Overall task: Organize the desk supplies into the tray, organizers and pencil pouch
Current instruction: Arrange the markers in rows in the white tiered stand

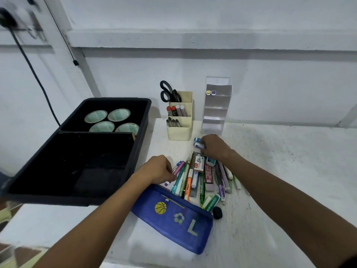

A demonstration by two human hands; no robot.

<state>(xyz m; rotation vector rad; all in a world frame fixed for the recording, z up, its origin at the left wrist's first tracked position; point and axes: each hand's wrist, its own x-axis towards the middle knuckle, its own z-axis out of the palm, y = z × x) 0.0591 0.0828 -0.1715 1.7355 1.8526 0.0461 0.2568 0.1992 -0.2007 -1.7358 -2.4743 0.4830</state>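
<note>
Our left hand (156, 169) closed on a pink pen (179, 167) above the blue pencil pouch (173, 217) marked "L", our right hand (214, 147) farther back pinching a small eraser (199, 145), box label beyond the pouch unreadable.

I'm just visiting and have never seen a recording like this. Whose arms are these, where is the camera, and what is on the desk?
No machine here: a person wears one camera on the head, looking down at their own bare arms. The left hand reaches into a pile of pens and highlighters above a blue zip pencil pouch. The right hand touches small white erasers. Behind stand a cream plastic organizer with black scissors, a clear tiered organizer, and a black tray with tape rolls.
</note>
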